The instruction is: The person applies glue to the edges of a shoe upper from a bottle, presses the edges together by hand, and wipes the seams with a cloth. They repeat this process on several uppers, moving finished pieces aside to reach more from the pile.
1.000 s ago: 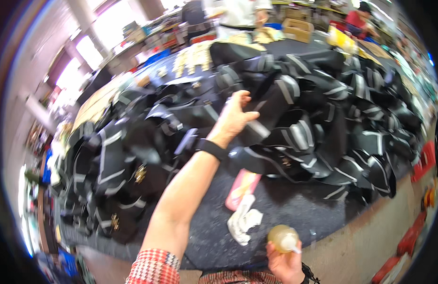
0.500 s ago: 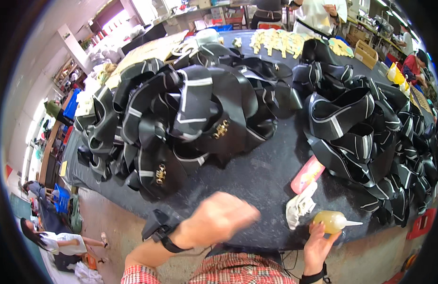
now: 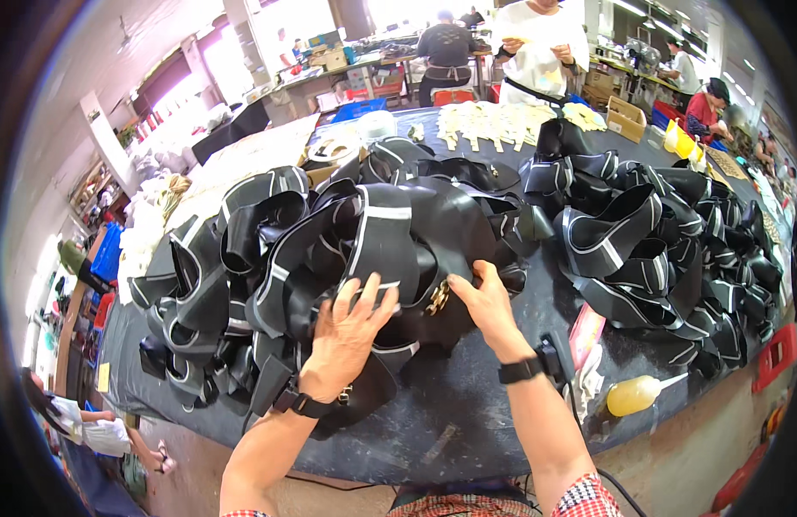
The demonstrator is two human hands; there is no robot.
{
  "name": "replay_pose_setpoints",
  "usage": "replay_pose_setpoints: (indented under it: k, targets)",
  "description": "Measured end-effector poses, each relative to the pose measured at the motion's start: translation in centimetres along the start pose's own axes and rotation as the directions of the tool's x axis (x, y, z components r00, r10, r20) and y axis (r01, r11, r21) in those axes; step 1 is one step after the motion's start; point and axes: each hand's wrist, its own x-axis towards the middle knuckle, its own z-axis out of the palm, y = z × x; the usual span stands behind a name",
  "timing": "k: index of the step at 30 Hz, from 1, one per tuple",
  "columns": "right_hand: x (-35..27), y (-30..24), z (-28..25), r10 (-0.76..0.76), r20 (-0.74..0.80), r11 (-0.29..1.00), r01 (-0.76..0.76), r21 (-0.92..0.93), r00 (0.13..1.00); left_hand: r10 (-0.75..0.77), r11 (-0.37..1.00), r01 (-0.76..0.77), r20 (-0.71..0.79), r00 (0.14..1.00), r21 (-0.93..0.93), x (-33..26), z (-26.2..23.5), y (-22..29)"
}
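A large heap of black leather-like pieces [image 3: 385, 254] with pale strips along their edges lies before me. My left hand [image 3: 348, 332] rests on the heap's front, its fingers spread. My right hand [image 3: 487, 306] touches the same heap farther right, thumb and forefinger apart, beside a gold chain-like ornament [image 3: 438, 296] on one piece. Another gold ornament [image 3: 345, 395] shows near my left wrist. To the right, a squeeze bottle [image 3: 632, 397] of yellowish liquid with a pale nozzle lies on its side. A crumpled white cloth [image 3: 590, 372] and a pink container [image 3: 585, 334] lie beside it.
A second heap of black pieces [image 3: 648, 250] covers the right of the dark table [image 3: 450, 444]. Pale yellow cut pieces [image 3: 493, 123] and a cardboard box [image 3: 626, 118] sit along the far side. A person in white [image 3: 540, 56] stands behind them; others sit farther back.
My right hand has let go of the squeeze bottle, which now lies on the table. Both hands have moved forward onto the left heap. The view has tilted up.
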Motion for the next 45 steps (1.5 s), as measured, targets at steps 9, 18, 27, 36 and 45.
replay_pose_setpoints:
  k: [9,18,27,36,45]
  targets:
    - [-2.3,-3.0,2.6,0.086,0.0,0.91,-0.078,0.408,0.996,0.112,0.986,-0.102,-0.074,0.991,0.129,-1.8,-0.8,-10.7]
    - [-13.4,3.7,-2.3,0.371,0.013,0.854,-0.346,0.389,0.929,-0.058,0.989,0.019,0.261,0.964,0.148,-2.9,1.7,-9.1]
    - [-15.9,1.3,-8.1,-0.156,-0.113,0.859,0.078,-0.506,0.981,-0.014,0.999,0.007,0.208,0.978,0.036,-2.8,-3.5,-5.4]
    - [-15.4,-8.7,-14.4,-0.43,0.627,0.767,-0.104,0.633,0.649,0.003,0.235,0.127,0.132,0.991,-0.964,3.1,-9.4,3.0]
    - [-12.7,-7.6,-16.7,-0.423,0.805,0.526,-0.611,0.592,0.415,0.745,-0.449,0.76,0.273,0.609,-0.47,-5.3,-11.2,13.5]
